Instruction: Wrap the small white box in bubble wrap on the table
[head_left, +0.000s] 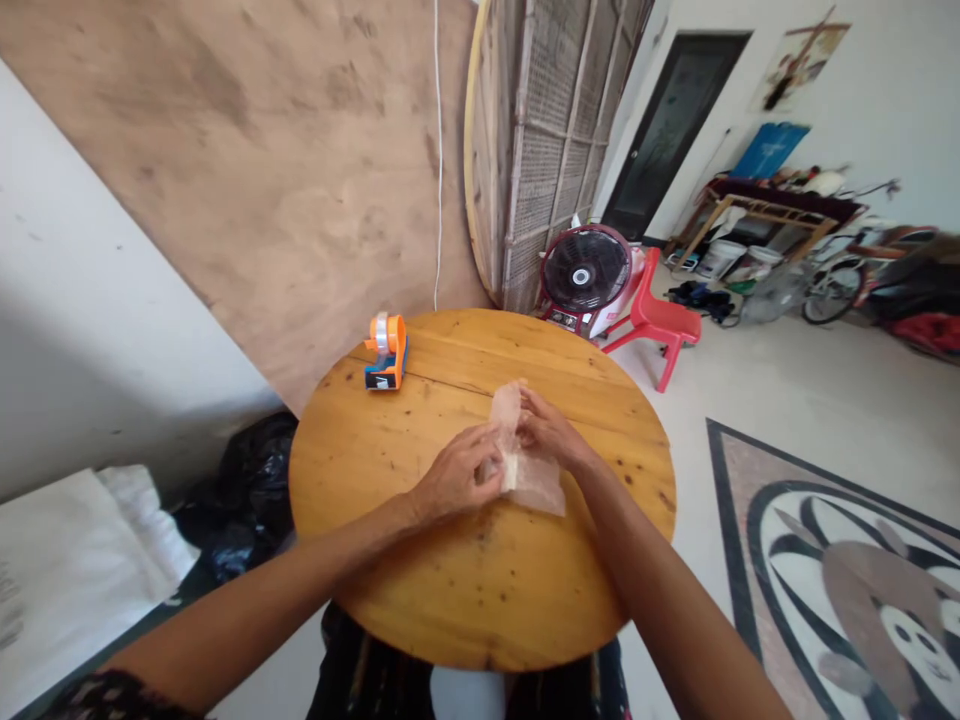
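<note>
Holds a crumpled, translucent wrap [541, 488] at the middle of the round bench [450, 590], a little right of its centre, with a pale strip [511, 473] showing among the folds. Clamps it from both sides: pinches its left side between thumb and fingers of the left hand [461, 470], and grips its upper right part with the bent fingers of the right hand [551, 430]. Cannot tell how much of the wrap touches the wood.

Works on warm yellow-brown planks, dotted with dark knots and crossed by a thin dark seam in the bench's far half. Has an orange and blue tape dispenser [391, 346] with a roll of clear tape [382, 333] near the bench's far left rim.

Faces a stained wooden panel [330, 150] beyond the bench, with a white cord [439, 150] hanging down it and a woven screen [559, 130] to its right. Past the bench's far right rim, takes in a dark red fan [586, 270] and a red chair [664, 318]; farther off that way, a dark door [667, 140], a cluttered wooden stand [780, 205] and a bicycle [832, 290]. Shows a panda design [862, 590] on the pale floor right of the bench, and black bags [251, 480] and a white sack [75, 570] left of it.
</note>
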